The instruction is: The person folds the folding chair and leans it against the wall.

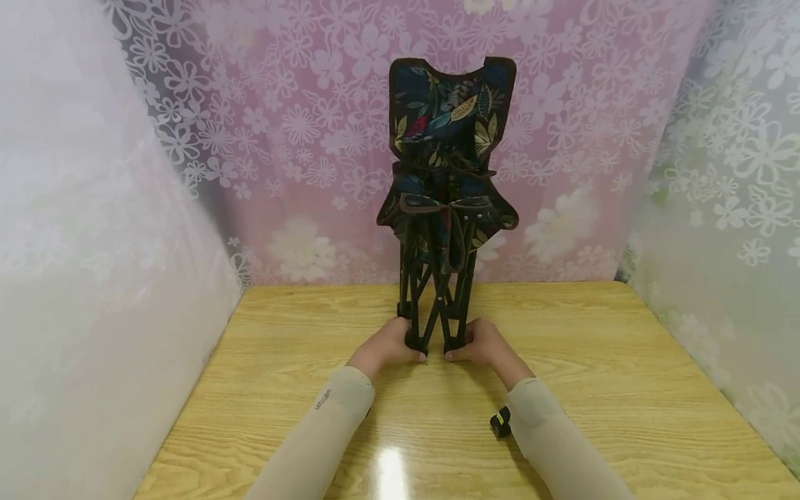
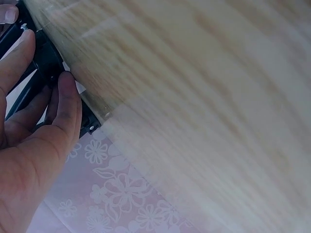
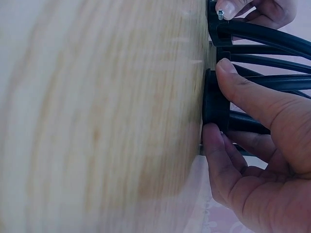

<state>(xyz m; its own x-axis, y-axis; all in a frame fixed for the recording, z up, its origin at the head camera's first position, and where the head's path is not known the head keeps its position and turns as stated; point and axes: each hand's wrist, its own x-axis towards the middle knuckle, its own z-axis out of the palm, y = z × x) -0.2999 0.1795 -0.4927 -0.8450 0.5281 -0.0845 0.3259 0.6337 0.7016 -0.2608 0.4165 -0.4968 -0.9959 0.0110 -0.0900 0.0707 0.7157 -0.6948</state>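
Note:
A folding chair (image 1: 453, 125) stands upright on the table, its dark leaf-patterned fabric bunched above black crossed legs. The left hand (image 1: 389, 342) grips the black foot at the chair's near left leg. Opposite it, the right hand (image 1: 489, 345) holds the near right foot, thumb toward the front. In the right wrist view, thumb and fingers pinch a black plastic foot (image 3: 216, 104) that stands close to the tabletop. The left wrist view shows fingers around another black foot (image 2: 48, 58). The two near feet are a small gap apart.
The wood-grain table (image 1: 300, 333) reaches back to a pink flowered curtain (image 1: 300, 125). A pale sheet hangs at the left (image 1: 94, 243), and a flowered one at the right (image 1: 737, 229). A small black device (image 1: 500, 422) is seen beside the right forearm.

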